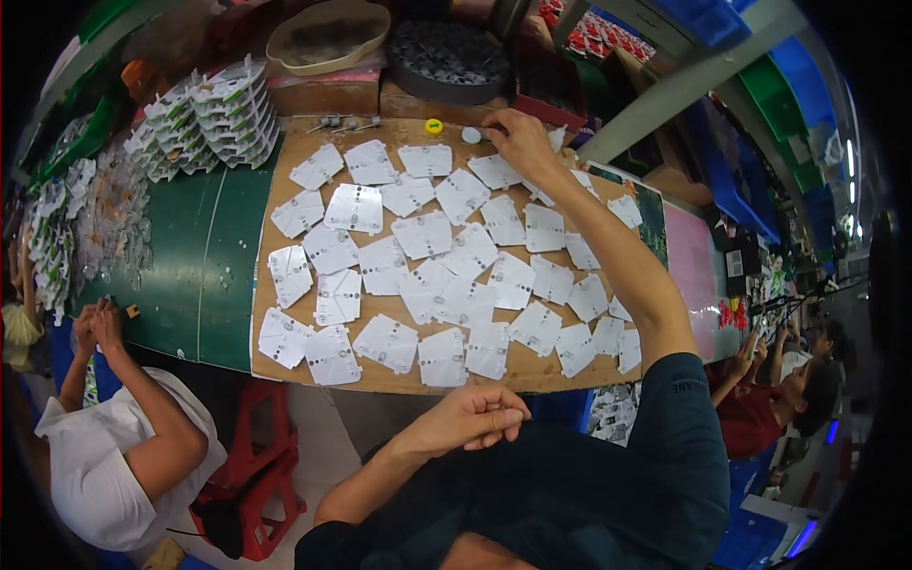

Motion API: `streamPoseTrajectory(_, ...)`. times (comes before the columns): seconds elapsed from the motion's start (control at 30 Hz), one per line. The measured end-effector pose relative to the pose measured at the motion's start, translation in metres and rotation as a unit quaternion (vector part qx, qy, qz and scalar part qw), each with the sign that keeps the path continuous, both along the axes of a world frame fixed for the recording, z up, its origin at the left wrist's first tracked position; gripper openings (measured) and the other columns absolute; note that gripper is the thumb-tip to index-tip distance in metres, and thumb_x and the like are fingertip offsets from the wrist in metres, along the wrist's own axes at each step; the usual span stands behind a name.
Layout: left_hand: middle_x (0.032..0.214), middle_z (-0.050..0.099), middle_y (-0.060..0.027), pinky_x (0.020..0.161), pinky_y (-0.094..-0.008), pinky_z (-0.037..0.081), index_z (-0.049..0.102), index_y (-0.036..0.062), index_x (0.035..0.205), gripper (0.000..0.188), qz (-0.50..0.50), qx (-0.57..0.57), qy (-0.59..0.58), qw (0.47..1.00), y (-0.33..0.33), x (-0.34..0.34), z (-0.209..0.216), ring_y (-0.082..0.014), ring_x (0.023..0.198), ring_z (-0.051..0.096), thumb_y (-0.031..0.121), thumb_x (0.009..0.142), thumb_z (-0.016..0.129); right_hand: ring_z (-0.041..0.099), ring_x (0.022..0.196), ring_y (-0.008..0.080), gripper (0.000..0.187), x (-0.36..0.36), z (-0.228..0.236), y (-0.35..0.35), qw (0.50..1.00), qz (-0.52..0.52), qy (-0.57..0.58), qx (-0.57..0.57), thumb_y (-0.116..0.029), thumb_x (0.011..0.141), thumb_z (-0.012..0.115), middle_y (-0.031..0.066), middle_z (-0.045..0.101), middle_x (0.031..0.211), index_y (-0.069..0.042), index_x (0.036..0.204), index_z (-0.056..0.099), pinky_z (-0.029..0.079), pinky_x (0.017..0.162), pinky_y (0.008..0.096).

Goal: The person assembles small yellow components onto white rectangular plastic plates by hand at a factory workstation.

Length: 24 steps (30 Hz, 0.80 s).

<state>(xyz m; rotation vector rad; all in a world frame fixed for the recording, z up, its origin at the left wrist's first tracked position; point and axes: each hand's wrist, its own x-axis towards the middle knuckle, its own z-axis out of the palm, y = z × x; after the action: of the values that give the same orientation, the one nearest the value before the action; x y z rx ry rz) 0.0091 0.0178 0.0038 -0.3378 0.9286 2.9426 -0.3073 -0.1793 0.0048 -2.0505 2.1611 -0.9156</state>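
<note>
Many white plastic plates with small dark marks lie spread, some overlapping, across a brown board. My right hand reaches over them to the board's far edge. Its fingers are bent and slightly apart, beside a small pale round disc or lid; I see nothing held in them. A yellow round cap sits to the left of that disc. Close to my body, at the near edge, my left hand is closed with the thumb over curled fingers. Whatever it may hold is hidden.
Stacked white-green housings stand far left on a green mat. Behind the board are a beige tray and a black tub of dark parts. A co-worker in white sits left, beside red stools. Others work at right.
</note>
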Motion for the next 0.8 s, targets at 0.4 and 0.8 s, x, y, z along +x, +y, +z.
streamPoseTrajectory(0.4, 0.080, 0.058, -0.0001, 0.047, -0.0142, 0.035, 0.059, -0.0005, 0.113, 0.026, 0.036, 0.000, -0.006, 0.999, -0.009, 0.014, -0.005, -0.0010, 0.059, 0.046, 0.022, 0.101, 0.053, 0.066, 0.089, 0.0364, 0.018, 0.006, -0.014, -0.032, 0.989, -0.002, 0.122, 0.082, -0.014, 0.084, 0.062, 0.0197, 0.070, 0.094, -0.002, 0.093, 0.072, 0.051, 0.082, 0.0466)
streamPoseTrajectory(0.8, 0.079, 0.060, -0.0048, 0.044, -0.0152, 0.033, 0.060, -0.0004, 0.112, 0.023, 0.010, -0.005, -0.050, 0.999, 0.007, 0.005, 0.009, -0.0021, 0.055, 0.045, 0.018, 0.100, 0.053, 0.067, 0.083, 0.0345, 0.029, -0.016, 0.032, 0.053, 0.996, -0.083, 0.004, 0.044, -0.029, 0.084, 0.066, 0.0175, 0.071, 0.089, -0.004, 0.096, 0.072, 0.051, 0.076, 0.0402)
